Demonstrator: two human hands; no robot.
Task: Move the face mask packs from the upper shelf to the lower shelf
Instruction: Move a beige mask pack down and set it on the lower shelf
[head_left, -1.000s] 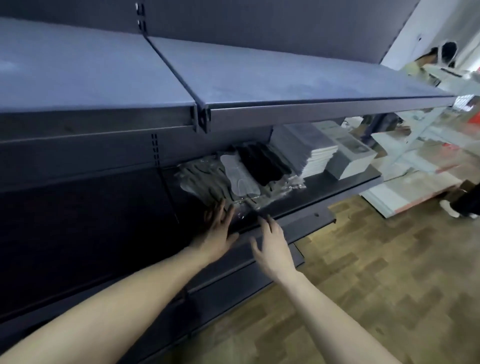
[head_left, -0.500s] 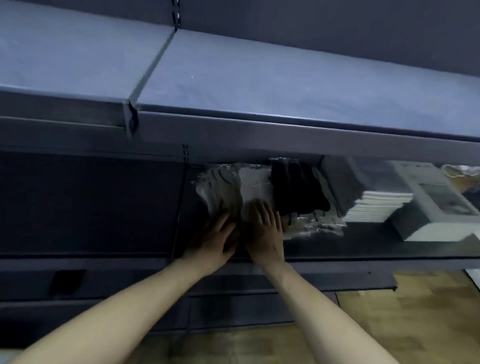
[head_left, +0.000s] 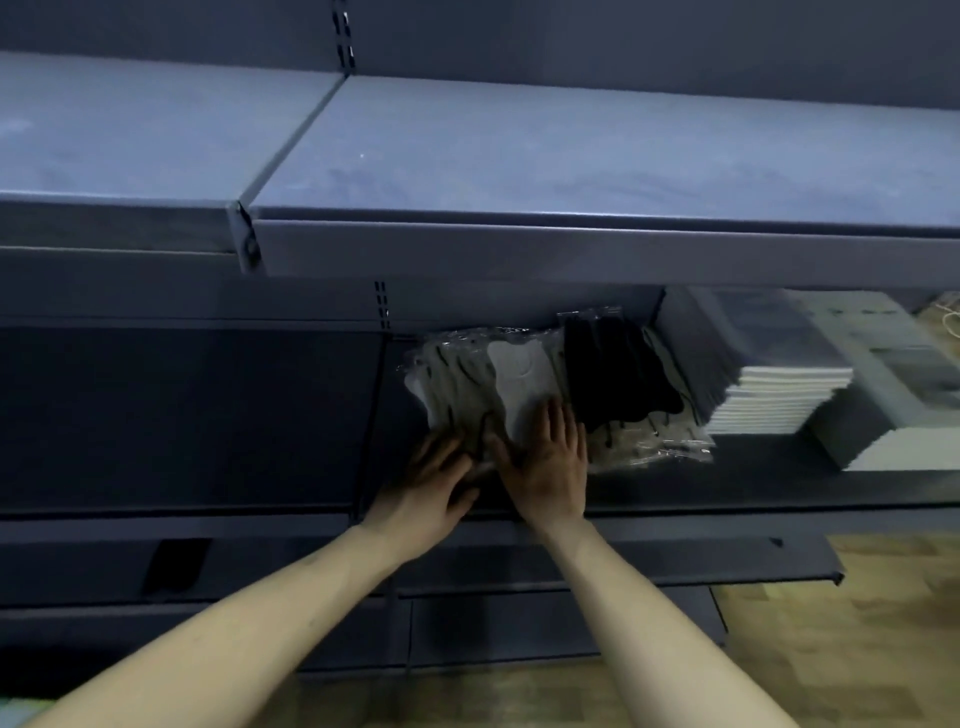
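Note:
Clear plastic face mask packs lie on the lower shelf (head_left: 779, 491): a pack of pale masks (head_left: 467, 384) at the left and a pack of black masks (head_left: 613, 374) beside it. My left hand (head_left: 431, 488) lies flat with straight fingers on the near left edge of the pale pack. My right hand (head_left: 550, 462) rests palm down with spread fingers on the pale pack's near end. The upper shelf (head_left: 571, 156) above is bare blue-grey metal.
A stack of white booklets (head_left: 769, 395) and a grey box (head_left: 893, 405) stand to the right of the packs on the lower shelf. A further shelf lip (head_left: 675, 571) juts out below. Wooden floor (head_left: 857, 649) shows at the lower right.
The view has swung to face the shelf squarely. My right hand moved from the shelf's front edge onto the pale mask pack; both hands now lie on it side by side.

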